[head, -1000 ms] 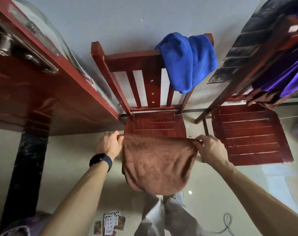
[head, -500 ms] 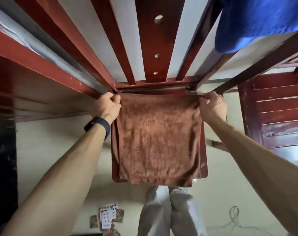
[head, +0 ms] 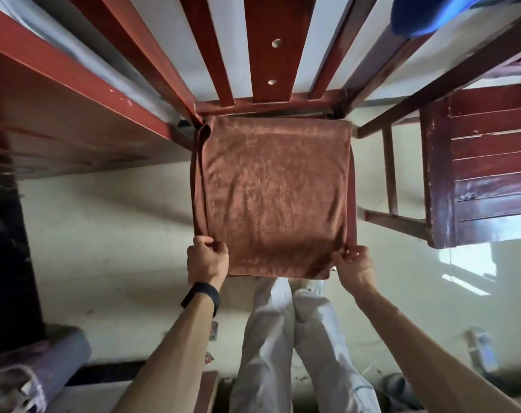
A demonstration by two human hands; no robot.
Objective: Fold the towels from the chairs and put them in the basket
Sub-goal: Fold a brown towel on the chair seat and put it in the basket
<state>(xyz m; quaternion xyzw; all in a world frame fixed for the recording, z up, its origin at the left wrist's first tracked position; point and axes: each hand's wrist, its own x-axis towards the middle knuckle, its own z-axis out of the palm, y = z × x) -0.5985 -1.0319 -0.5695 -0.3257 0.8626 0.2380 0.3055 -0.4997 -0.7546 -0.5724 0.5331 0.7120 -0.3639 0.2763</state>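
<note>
Hands pinched both near corners of the brown towel (head: 275, 192). The left hand (head: 207, 259) had thumb and curled fingers closed on the near left corner, and the right hand (head: 351, 263) held the near right one the same way. The towel lay spread over the seat of the chair (head: 266, 49), its far edge against the backrest and its near edge hanging just past the seat front.

Trouble would most likely come from the far left corner, which sat bunched up; folding over it would probably lock in a lump. An uneven lift by one hand could skew the edges, and a hard tug might drag the cloth off the seat onto the floor.

Both arms reached forward nearly straight, knuckles up, with a dark wristband (head: 201, 295) on the left. A blue towel (head: 426, 16) hung at the far right by the backrest, and a second chair (head: 485, 174) stood to the right. The basket was possibly the blurred shape at near left, but I could not tell.
</note>
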